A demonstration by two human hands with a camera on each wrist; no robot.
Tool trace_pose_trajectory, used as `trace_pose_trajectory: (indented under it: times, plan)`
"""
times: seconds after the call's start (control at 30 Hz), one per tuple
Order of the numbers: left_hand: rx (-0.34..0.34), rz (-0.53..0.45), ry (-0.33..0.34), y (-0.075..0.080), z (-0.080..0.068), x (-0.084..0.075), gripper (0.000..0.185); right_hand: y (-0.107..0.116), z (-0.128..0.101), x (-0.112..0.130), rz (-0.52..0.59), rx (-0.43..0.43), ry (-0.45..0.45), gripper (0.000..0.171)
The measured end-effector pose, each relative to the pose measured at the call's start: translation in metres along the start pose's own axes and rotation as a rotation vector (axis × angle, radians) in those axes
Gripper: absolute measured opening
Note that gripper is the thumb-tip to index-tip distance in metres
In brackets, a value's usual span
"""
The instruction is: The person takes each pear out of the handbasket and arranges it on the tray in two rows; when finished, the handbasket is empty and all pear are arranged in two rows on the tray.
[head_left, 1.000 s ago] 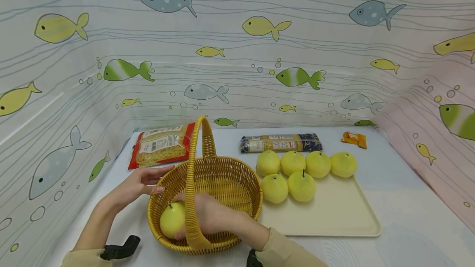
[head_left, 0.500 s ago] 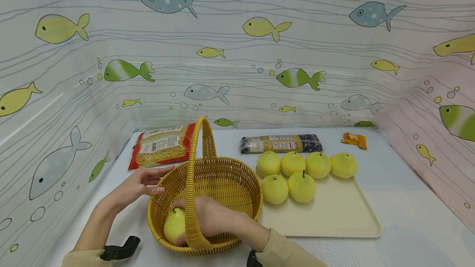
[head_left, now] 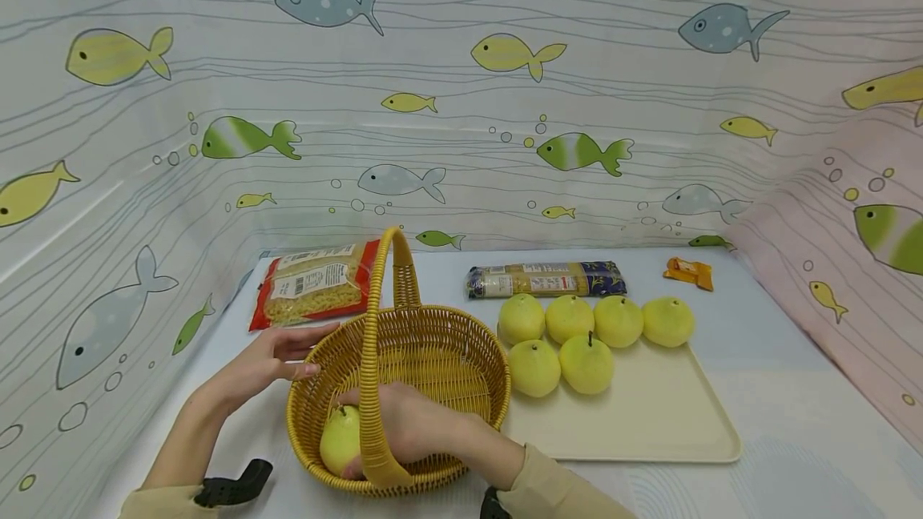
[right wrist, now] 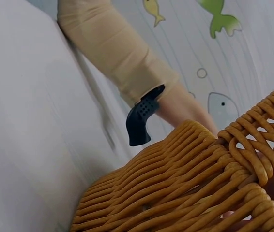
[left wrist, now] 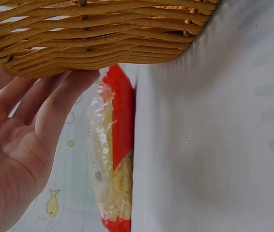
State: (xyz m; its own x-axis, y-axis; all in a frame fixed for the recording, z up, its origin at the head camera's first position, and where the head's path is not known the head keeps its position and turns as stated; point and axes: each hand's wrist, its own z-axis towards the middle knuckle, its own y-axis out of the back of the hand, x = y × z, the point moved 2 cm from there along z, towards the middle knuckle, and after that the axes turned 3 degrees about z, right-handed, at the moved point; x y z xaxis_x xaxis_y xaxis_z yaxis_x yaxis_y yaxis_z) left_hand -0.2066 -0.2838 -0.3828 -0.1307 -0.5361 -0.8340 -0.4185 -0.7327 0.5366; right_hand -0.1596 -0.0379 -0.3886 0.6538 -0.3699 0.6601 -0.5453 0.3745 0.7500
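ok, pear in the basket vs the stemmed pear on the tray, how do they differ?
The basket pear lies low inside the basket, held by the right hand and partly hidden by the handle; the tray pear sits untouched on the tray, in full view beside other pears. Both are yellow-green with a dark stem.

Your right hand [head_left: 411,427] is partly hidden behind the basket [head_left: 461,343] handle, so you cannot see how its fingers lie around the pear [head_left: 339,439]. The pear's lower half sits below the basket rim, out of sight. In the right wrist view the hand is only a sliver at the picture's edge beside the basket weave, and the pear does not show at all. In the left wrist view your left hand [left wrist: 16,140] is cut off by the left edge, the basket by the top edge, and the pasta bag [left wrist: 113,159] behind the basket is blurred, its label unreadable. The small orange packet [head_left: 688,271] far right of the basket is too small to identify.
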Motion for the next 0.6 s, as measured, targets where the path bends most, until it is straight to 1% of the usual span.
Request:
trace_pose_trajectory:
  times: [0.17,0.3,0.37,0.4,0.43,0.53,0.6]
  plan:
    - [0.002,0.000,0.006,0.000,0.000,0.001,0.069,0.001,-0.001,0.002,-0.036,0.001,-0.004,0.071]
    - [0.006,0.000,0.004,0.000,0.000,0.002,0.069,0.006,-0.004,0.002,-0.069,0.000,0.014,0.068]
    - [0.007,-0.002,0.005,0.000,0.000,0.003,0.069,0.010,-0.007,0.003,-0.070,-0.026,0.038,0.061]
    - [0.006,-0.001,0.005,0.000,0.000,0.002,0.069,0.013,-0.009,0.003,-0.066,-0.040,0.046,0.054]
    - [0.006,-0.001,0.007,0.000,0.000,0.002,0.069,0.016,-0.010,0.003,-0.059,-0.053,0.041,0.050]
    - [0.004,0.002,0.008,0.001,0.001,0.002,0.069,0.024,-0.014,0.006,-0.032,-0.082,-0.006,0.028]
    - [0.005,0.001,0.007,0.001,0.001,0.002,0.069,0.029,-0.016,0.007,-0.014,-0.081,-0.047,0.027]
